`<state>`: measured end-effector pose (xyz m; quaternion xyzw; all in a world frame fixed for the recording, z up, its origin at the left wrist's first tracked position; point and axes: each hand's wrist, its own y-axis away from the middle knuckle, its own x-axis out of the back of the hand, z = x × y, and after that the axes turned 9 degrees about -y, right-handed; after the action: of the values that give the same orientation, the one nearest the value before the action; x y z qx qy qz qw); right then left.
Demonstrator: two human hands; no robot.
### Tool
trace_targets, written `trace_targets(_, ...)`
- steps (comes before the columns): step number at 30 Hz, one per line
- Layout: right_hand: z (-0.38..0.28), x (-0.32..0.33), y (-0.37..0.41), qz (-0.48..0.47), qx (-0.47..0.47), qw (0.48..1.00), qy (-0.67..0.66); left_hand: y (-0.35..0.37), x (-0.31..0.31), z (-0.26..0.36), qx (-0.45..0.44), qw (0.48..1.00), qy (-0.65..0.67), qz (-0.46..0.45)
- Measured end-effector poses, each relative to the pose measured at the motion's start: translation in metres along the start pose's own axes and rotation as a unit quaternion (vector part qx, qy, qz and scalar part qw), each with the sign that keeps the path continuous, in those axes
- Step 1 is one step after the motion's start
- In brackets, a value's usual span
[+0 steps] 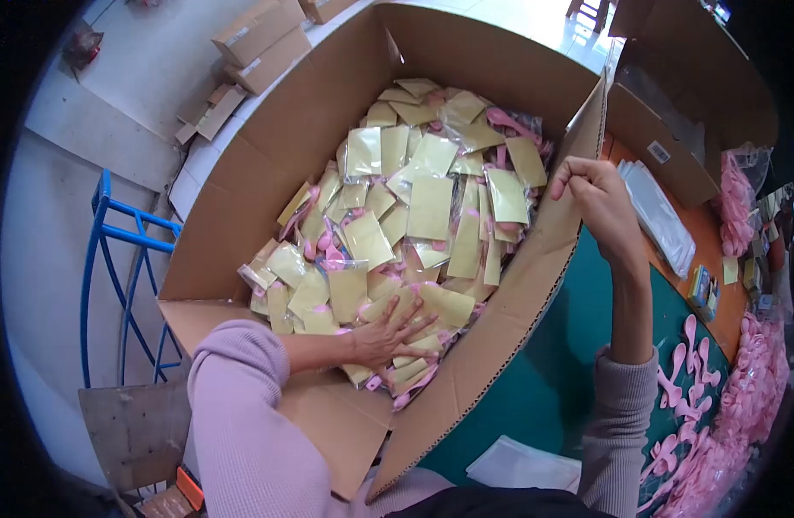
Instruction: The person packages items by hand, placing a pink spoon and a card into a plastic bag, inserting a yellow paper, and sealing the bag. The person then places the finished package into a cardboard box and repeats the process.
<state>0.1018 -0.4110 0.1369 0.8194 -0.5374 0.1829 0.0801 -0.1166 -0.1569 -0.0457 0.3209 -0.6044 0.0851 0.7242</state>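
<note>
Spread-fingered, the left hand [393, 335] rests on bagged packets [431, 207] inside a big cardboard box [302, 129]; the right hand's [597, 194] fingers curl at its edge — whether gripping, I cannot tell. Alongside, pink spoons [690, 328] strew a green surface [552, 345] — a blue metal frame [134, 235] stands opposite.

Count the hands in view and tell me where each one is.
2: the left hand lies spread on the packets inside the cardboard box; the right hand is curled at the edge of the box's right wall. No other hand shows.
</note>
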Motion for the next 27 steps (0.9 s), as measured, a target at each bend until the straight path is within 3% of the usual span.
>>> trace_targets(3, -0.004, -0.002, 0.000, -0.002, -0.001, 1.000, -0.008, 0.000, -0.006, 0.002, 0.006, 0.999, -0.003, 0.052)
trace_targets(8, 0.030, -0.006, -0.016, 0.000, -0.002, 1.000, 0.009, 0.001, 0.012, 0.006, 0.029, 0.999, -0.016, -0.026)
trace_targets(9, 0.008, -0.005, -0.007, 0.003, 0.067, 0.998, -0.003, -0.002, 0.015, 0.006, 0.032, 0.998, -0.020, -0.047)
trace_targets(11, -0.009, -0.006, -0.003, 0.044, -0.002, 0.995, 0.094, -0.004, 0.026, 0.013, 0.061, 0.973, -0.204, -0.094)
trace_targets(12, 0.057, -0.025, -0.040, 0.048, 0.122, 0.991, 0.031, -0.004, 0.018, 0.009, 0.038, 0.973, -0.180, -0.139)
trace_targets(13, 0.045, -0.029, -0.036, 0.064, 0.101, 0.992, 0.030, -0.004, 0.009, 0.000, 0.018, 0.969, -0.156, -0.188)
trace_targets(14, 0.030, -0.027, -0.024, 0.063, 0.101, 0.990, 0.071, -0.003, -0.002, -0.012, -0.010, 0.967, -0.181, -0.179)
trace_targets(15, 0.037, -0.033, -0.025, 0.051, 0.077, 0.996, 0.000, 0.001, -0.017, -0.026, -0.034, 0.981, -0.122, -0.149)
trace_targets(18, 0.014, -0.020, 0.007, 0.015, 0.089, 0.996, 0.006, 0.006, -0.045, -0.051, -0.075, 0.990, 0.093, -0.070)
trace_targets(22, -0.009, -0.005, 0.046, -0.037, 0.059, 0.998, -0.002, 0.005, 0.042, -0.042, -0.076, 0.993, 0.039, -0.075)
trace_targets(23, -0.013, -0.002, 0.055, -0.036, 0.061, 0.997, -0.003, 0.009, 0.053, -0.042, -0.050, 0.990, 0.094, -0.088)
trace_targets(25, -0.021, 0.010, 0.076, -0.114, 0.066, 0.991, 0.033, 0.014, 0.100, -0.034, -0.024, 0.984, 0.148, -0.095)
trace_targets(27, -0.036, 0.032, 0.104, -0.205, 0.079, 0.973, 0.068, 0.029, 0.176, -0.004, 0.061, 0.977, 0.178, -0.100)
